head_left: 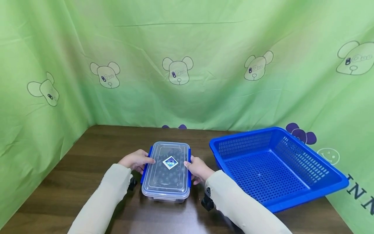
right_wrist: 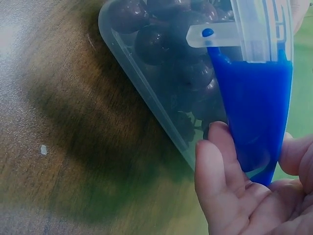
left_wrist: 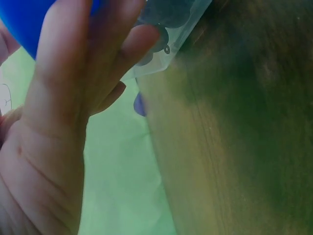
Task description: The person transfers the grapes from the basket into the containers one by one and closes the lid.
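Hands (head_left: pixel 137 160) over wooden table (head_left: pixel 87 169), green backdrop (head_left: pixel 204 48)

A dark brown wooden table (head_left: pixel 87 169) is carrying everything here, its grain running across and its surface showing a soft sheen near the front edge. A clear plastic container (head_left: pixel 166 170) with blue side clips is sitting on it near the front middle, its lid on and dark round fruit showing through the walls. A blue perforated basket (head_left: pixel 274 167) is lying just to the right of the container, apart from it, and its far right corner is reaching the table's right edge.
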{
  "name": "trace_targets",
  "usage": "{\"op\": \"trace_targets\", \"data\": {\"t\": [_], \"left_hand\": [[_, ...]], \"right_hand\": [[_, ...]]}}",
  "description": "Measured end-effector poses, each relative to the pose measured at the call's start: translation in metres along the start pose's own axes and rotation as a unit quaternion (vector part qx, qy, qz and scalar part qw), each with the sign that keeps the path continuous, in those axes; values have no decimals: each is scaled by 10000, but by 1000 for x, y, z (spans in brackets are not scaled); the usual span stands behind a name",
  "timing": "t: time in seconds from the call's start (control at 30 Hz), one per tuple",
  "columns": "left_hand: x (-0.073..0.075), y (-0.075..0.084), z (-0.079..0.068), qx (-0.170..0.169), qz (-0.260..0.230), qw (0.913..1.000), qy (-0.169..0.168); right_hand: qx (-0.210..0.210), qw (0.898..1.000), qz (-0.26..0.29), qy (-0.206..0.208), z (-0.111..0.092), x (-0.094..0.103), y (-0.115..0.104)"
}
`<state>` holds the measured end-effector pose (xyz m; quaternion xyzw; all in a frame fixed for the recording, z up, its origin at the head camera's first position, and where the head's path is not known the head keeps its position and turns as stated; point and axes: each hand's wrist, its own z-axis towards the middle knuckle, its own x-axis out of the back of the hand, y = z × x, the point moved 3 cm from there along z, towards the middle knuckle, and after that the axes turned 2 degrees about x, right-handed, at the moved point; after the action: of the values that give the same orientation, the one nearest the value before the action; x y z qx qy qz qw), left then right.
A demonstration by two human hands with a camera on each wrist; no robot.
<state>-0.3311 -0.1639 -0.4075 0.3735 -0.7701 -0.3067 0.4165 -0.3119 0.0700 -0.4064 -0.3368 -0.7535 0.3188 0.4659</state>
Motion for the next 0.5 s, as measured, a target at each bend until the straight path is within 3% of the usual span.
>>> {"op": "trace_targets", "data": {"t": [0.27,0.5], "left_hand": [[-1,-2,2,-107,27,9999,132],[-1,1,0,-103,17,9999,31]], "right_hand": [[25,10000,-1,-4,1,0,0],[38,10000,20,37,2,0,0]]}}
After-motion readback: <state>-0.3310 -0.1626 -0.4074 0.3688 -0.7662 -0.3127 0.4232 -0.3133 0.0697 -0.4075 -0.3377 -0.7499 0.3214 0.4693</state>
